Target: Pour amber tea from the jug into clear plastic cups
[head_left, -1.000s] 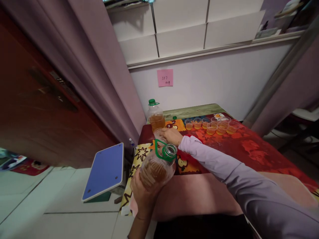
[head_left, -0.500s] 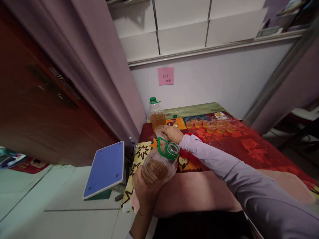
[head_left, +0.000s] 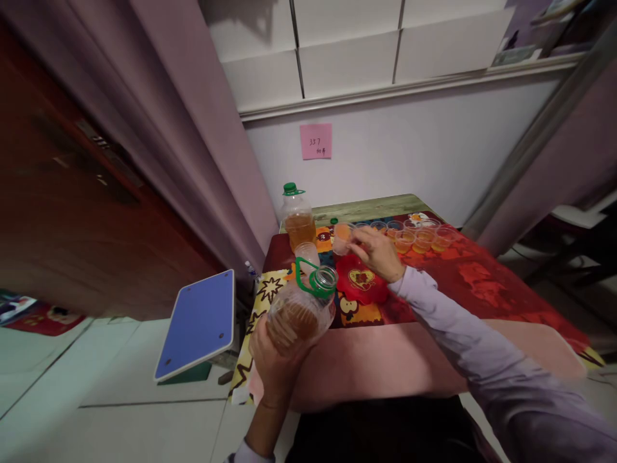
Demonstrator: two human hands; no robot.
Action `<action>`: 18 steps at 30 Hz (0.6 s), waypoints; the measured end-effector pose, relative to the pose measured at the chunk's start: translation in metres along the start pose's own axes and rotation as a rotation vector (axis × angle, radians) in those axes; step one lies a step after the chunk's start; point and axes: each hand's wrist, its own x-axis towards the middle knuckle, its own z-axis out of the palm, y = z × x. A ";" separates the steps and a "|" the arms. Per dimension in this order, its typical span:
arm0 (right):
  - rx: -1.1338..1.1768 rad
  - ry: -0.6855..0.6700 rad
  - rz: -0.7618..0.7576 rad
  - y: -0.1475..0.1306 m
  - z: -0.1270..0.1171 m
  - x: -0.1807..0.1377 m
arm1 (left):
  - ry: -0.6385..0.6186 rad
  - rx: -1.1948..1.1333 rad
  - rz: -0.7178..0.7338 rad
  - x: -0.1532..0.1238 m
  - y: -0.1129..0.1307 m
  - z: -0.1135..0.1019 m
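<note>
My left hand (head_left: 272,357) is wrapped round a large clear bottle (head_left: 299,315) of amber drink, tilted, its mouth uncapped inside a green collar and handle. Between the fingertips of my right hand (head_left: 378,254) is a clear plastic cup (head_left: 342,238), held above the table. A stack of clear cups (head_left: 307,254) stands just behind the bottle's neck. Several cups holding amber drink (head_left: 424,240) sit in rows beyond my right hand. On the cloth below that hand lies a red dish (head_left: 360,280) with a gold heart pattern.
A second bottle (head_left: 299,222), green-capped and partly full, stands at the table's back left. Near it lies a loose green cap (head_left: 334,220). A blue-topped small table (head_left: 197,325) is on the floor at left. A patterned cloth (head_left: 477,296) covers the table.
My right hand has moved right from the cup stack with a single cup in its fingers. The red dish is now uncovered. My left hand still grips the tilted bottle.
</note>
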 end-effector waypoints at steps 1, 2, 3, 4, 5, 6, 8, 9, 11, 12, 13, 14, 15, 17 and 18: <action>-0.029 -0.046 0.033 0.012 0.003 -0.015 | -0.009 -0.005 -0.013 0.002 0.001 -0.001; -0.054 -0.091 0.065 0.023 0.007 -0.030 | -0.015 -0.008 -0.024 0.003 0.002 -0.001; -0.079 -0.128 0.091 0.032 0.013 -0.043 | -0.016 -0.011 -0.031 0.004 0.002 -0.002; -0.099 -0.162 0.108 0.040 0.021 -0.055 | -0.015 -0.013 -0.032 0.006 0.003 -0.002; -0.114 -0.186 0.118 0.046 0.028 -0.065 | -0.012 -0.013 -0.031 0.006 0.003 -0.002; -0.130 -0.200 0.122 0.050 0.035 -0.074 | -0.008 -0.011 -0.028 0.007 0.003 -0.001; -0.161 -0.204 0.120 0.056 0.047 -0.084 | -0.001 -0.004 -0.024 0.007 0.003 -0.001; -0.175 -0.200 0.119 0.057 0.052 -0.086 | 0.002 -0.002 -0.026 0.007 0.002 0.000; -0.189 -0.196 0.114 0.059 0.057 -0.089 | 0.007 -0.001 -0.031 0.007 0.002 0.000; -0.187 -0.195 0.110 0.060 0.058 -0.090 | 0.011 -0.003 -0.032 0.007 0.002 0.000; -0.179 -0.190 0.106 0.060 0.057 -0.091 | 0.016 -0.005 -0.031 0.007 0.002 0.000; -0.168 -0.180 0.102 0.061 0.055 -0.092 | 0.021 -0.006 -0.029 0.007 0.003 0.000; -0.155 -0.160 0.098 0.060 0.052 -0.093 | 0.024 -0.006 -0.028 0.008 0.004 -0.001; -0.117 -0.079 0.100 0.057 0.045 -0.096 | 0.017 -0.003 -0.026 0.010 0.006 -0.002; -0.081 -0.011 0.113 0.052 0.043 -0.097 | 0.008 0.000 -0.023 0.011 0.008 -0.002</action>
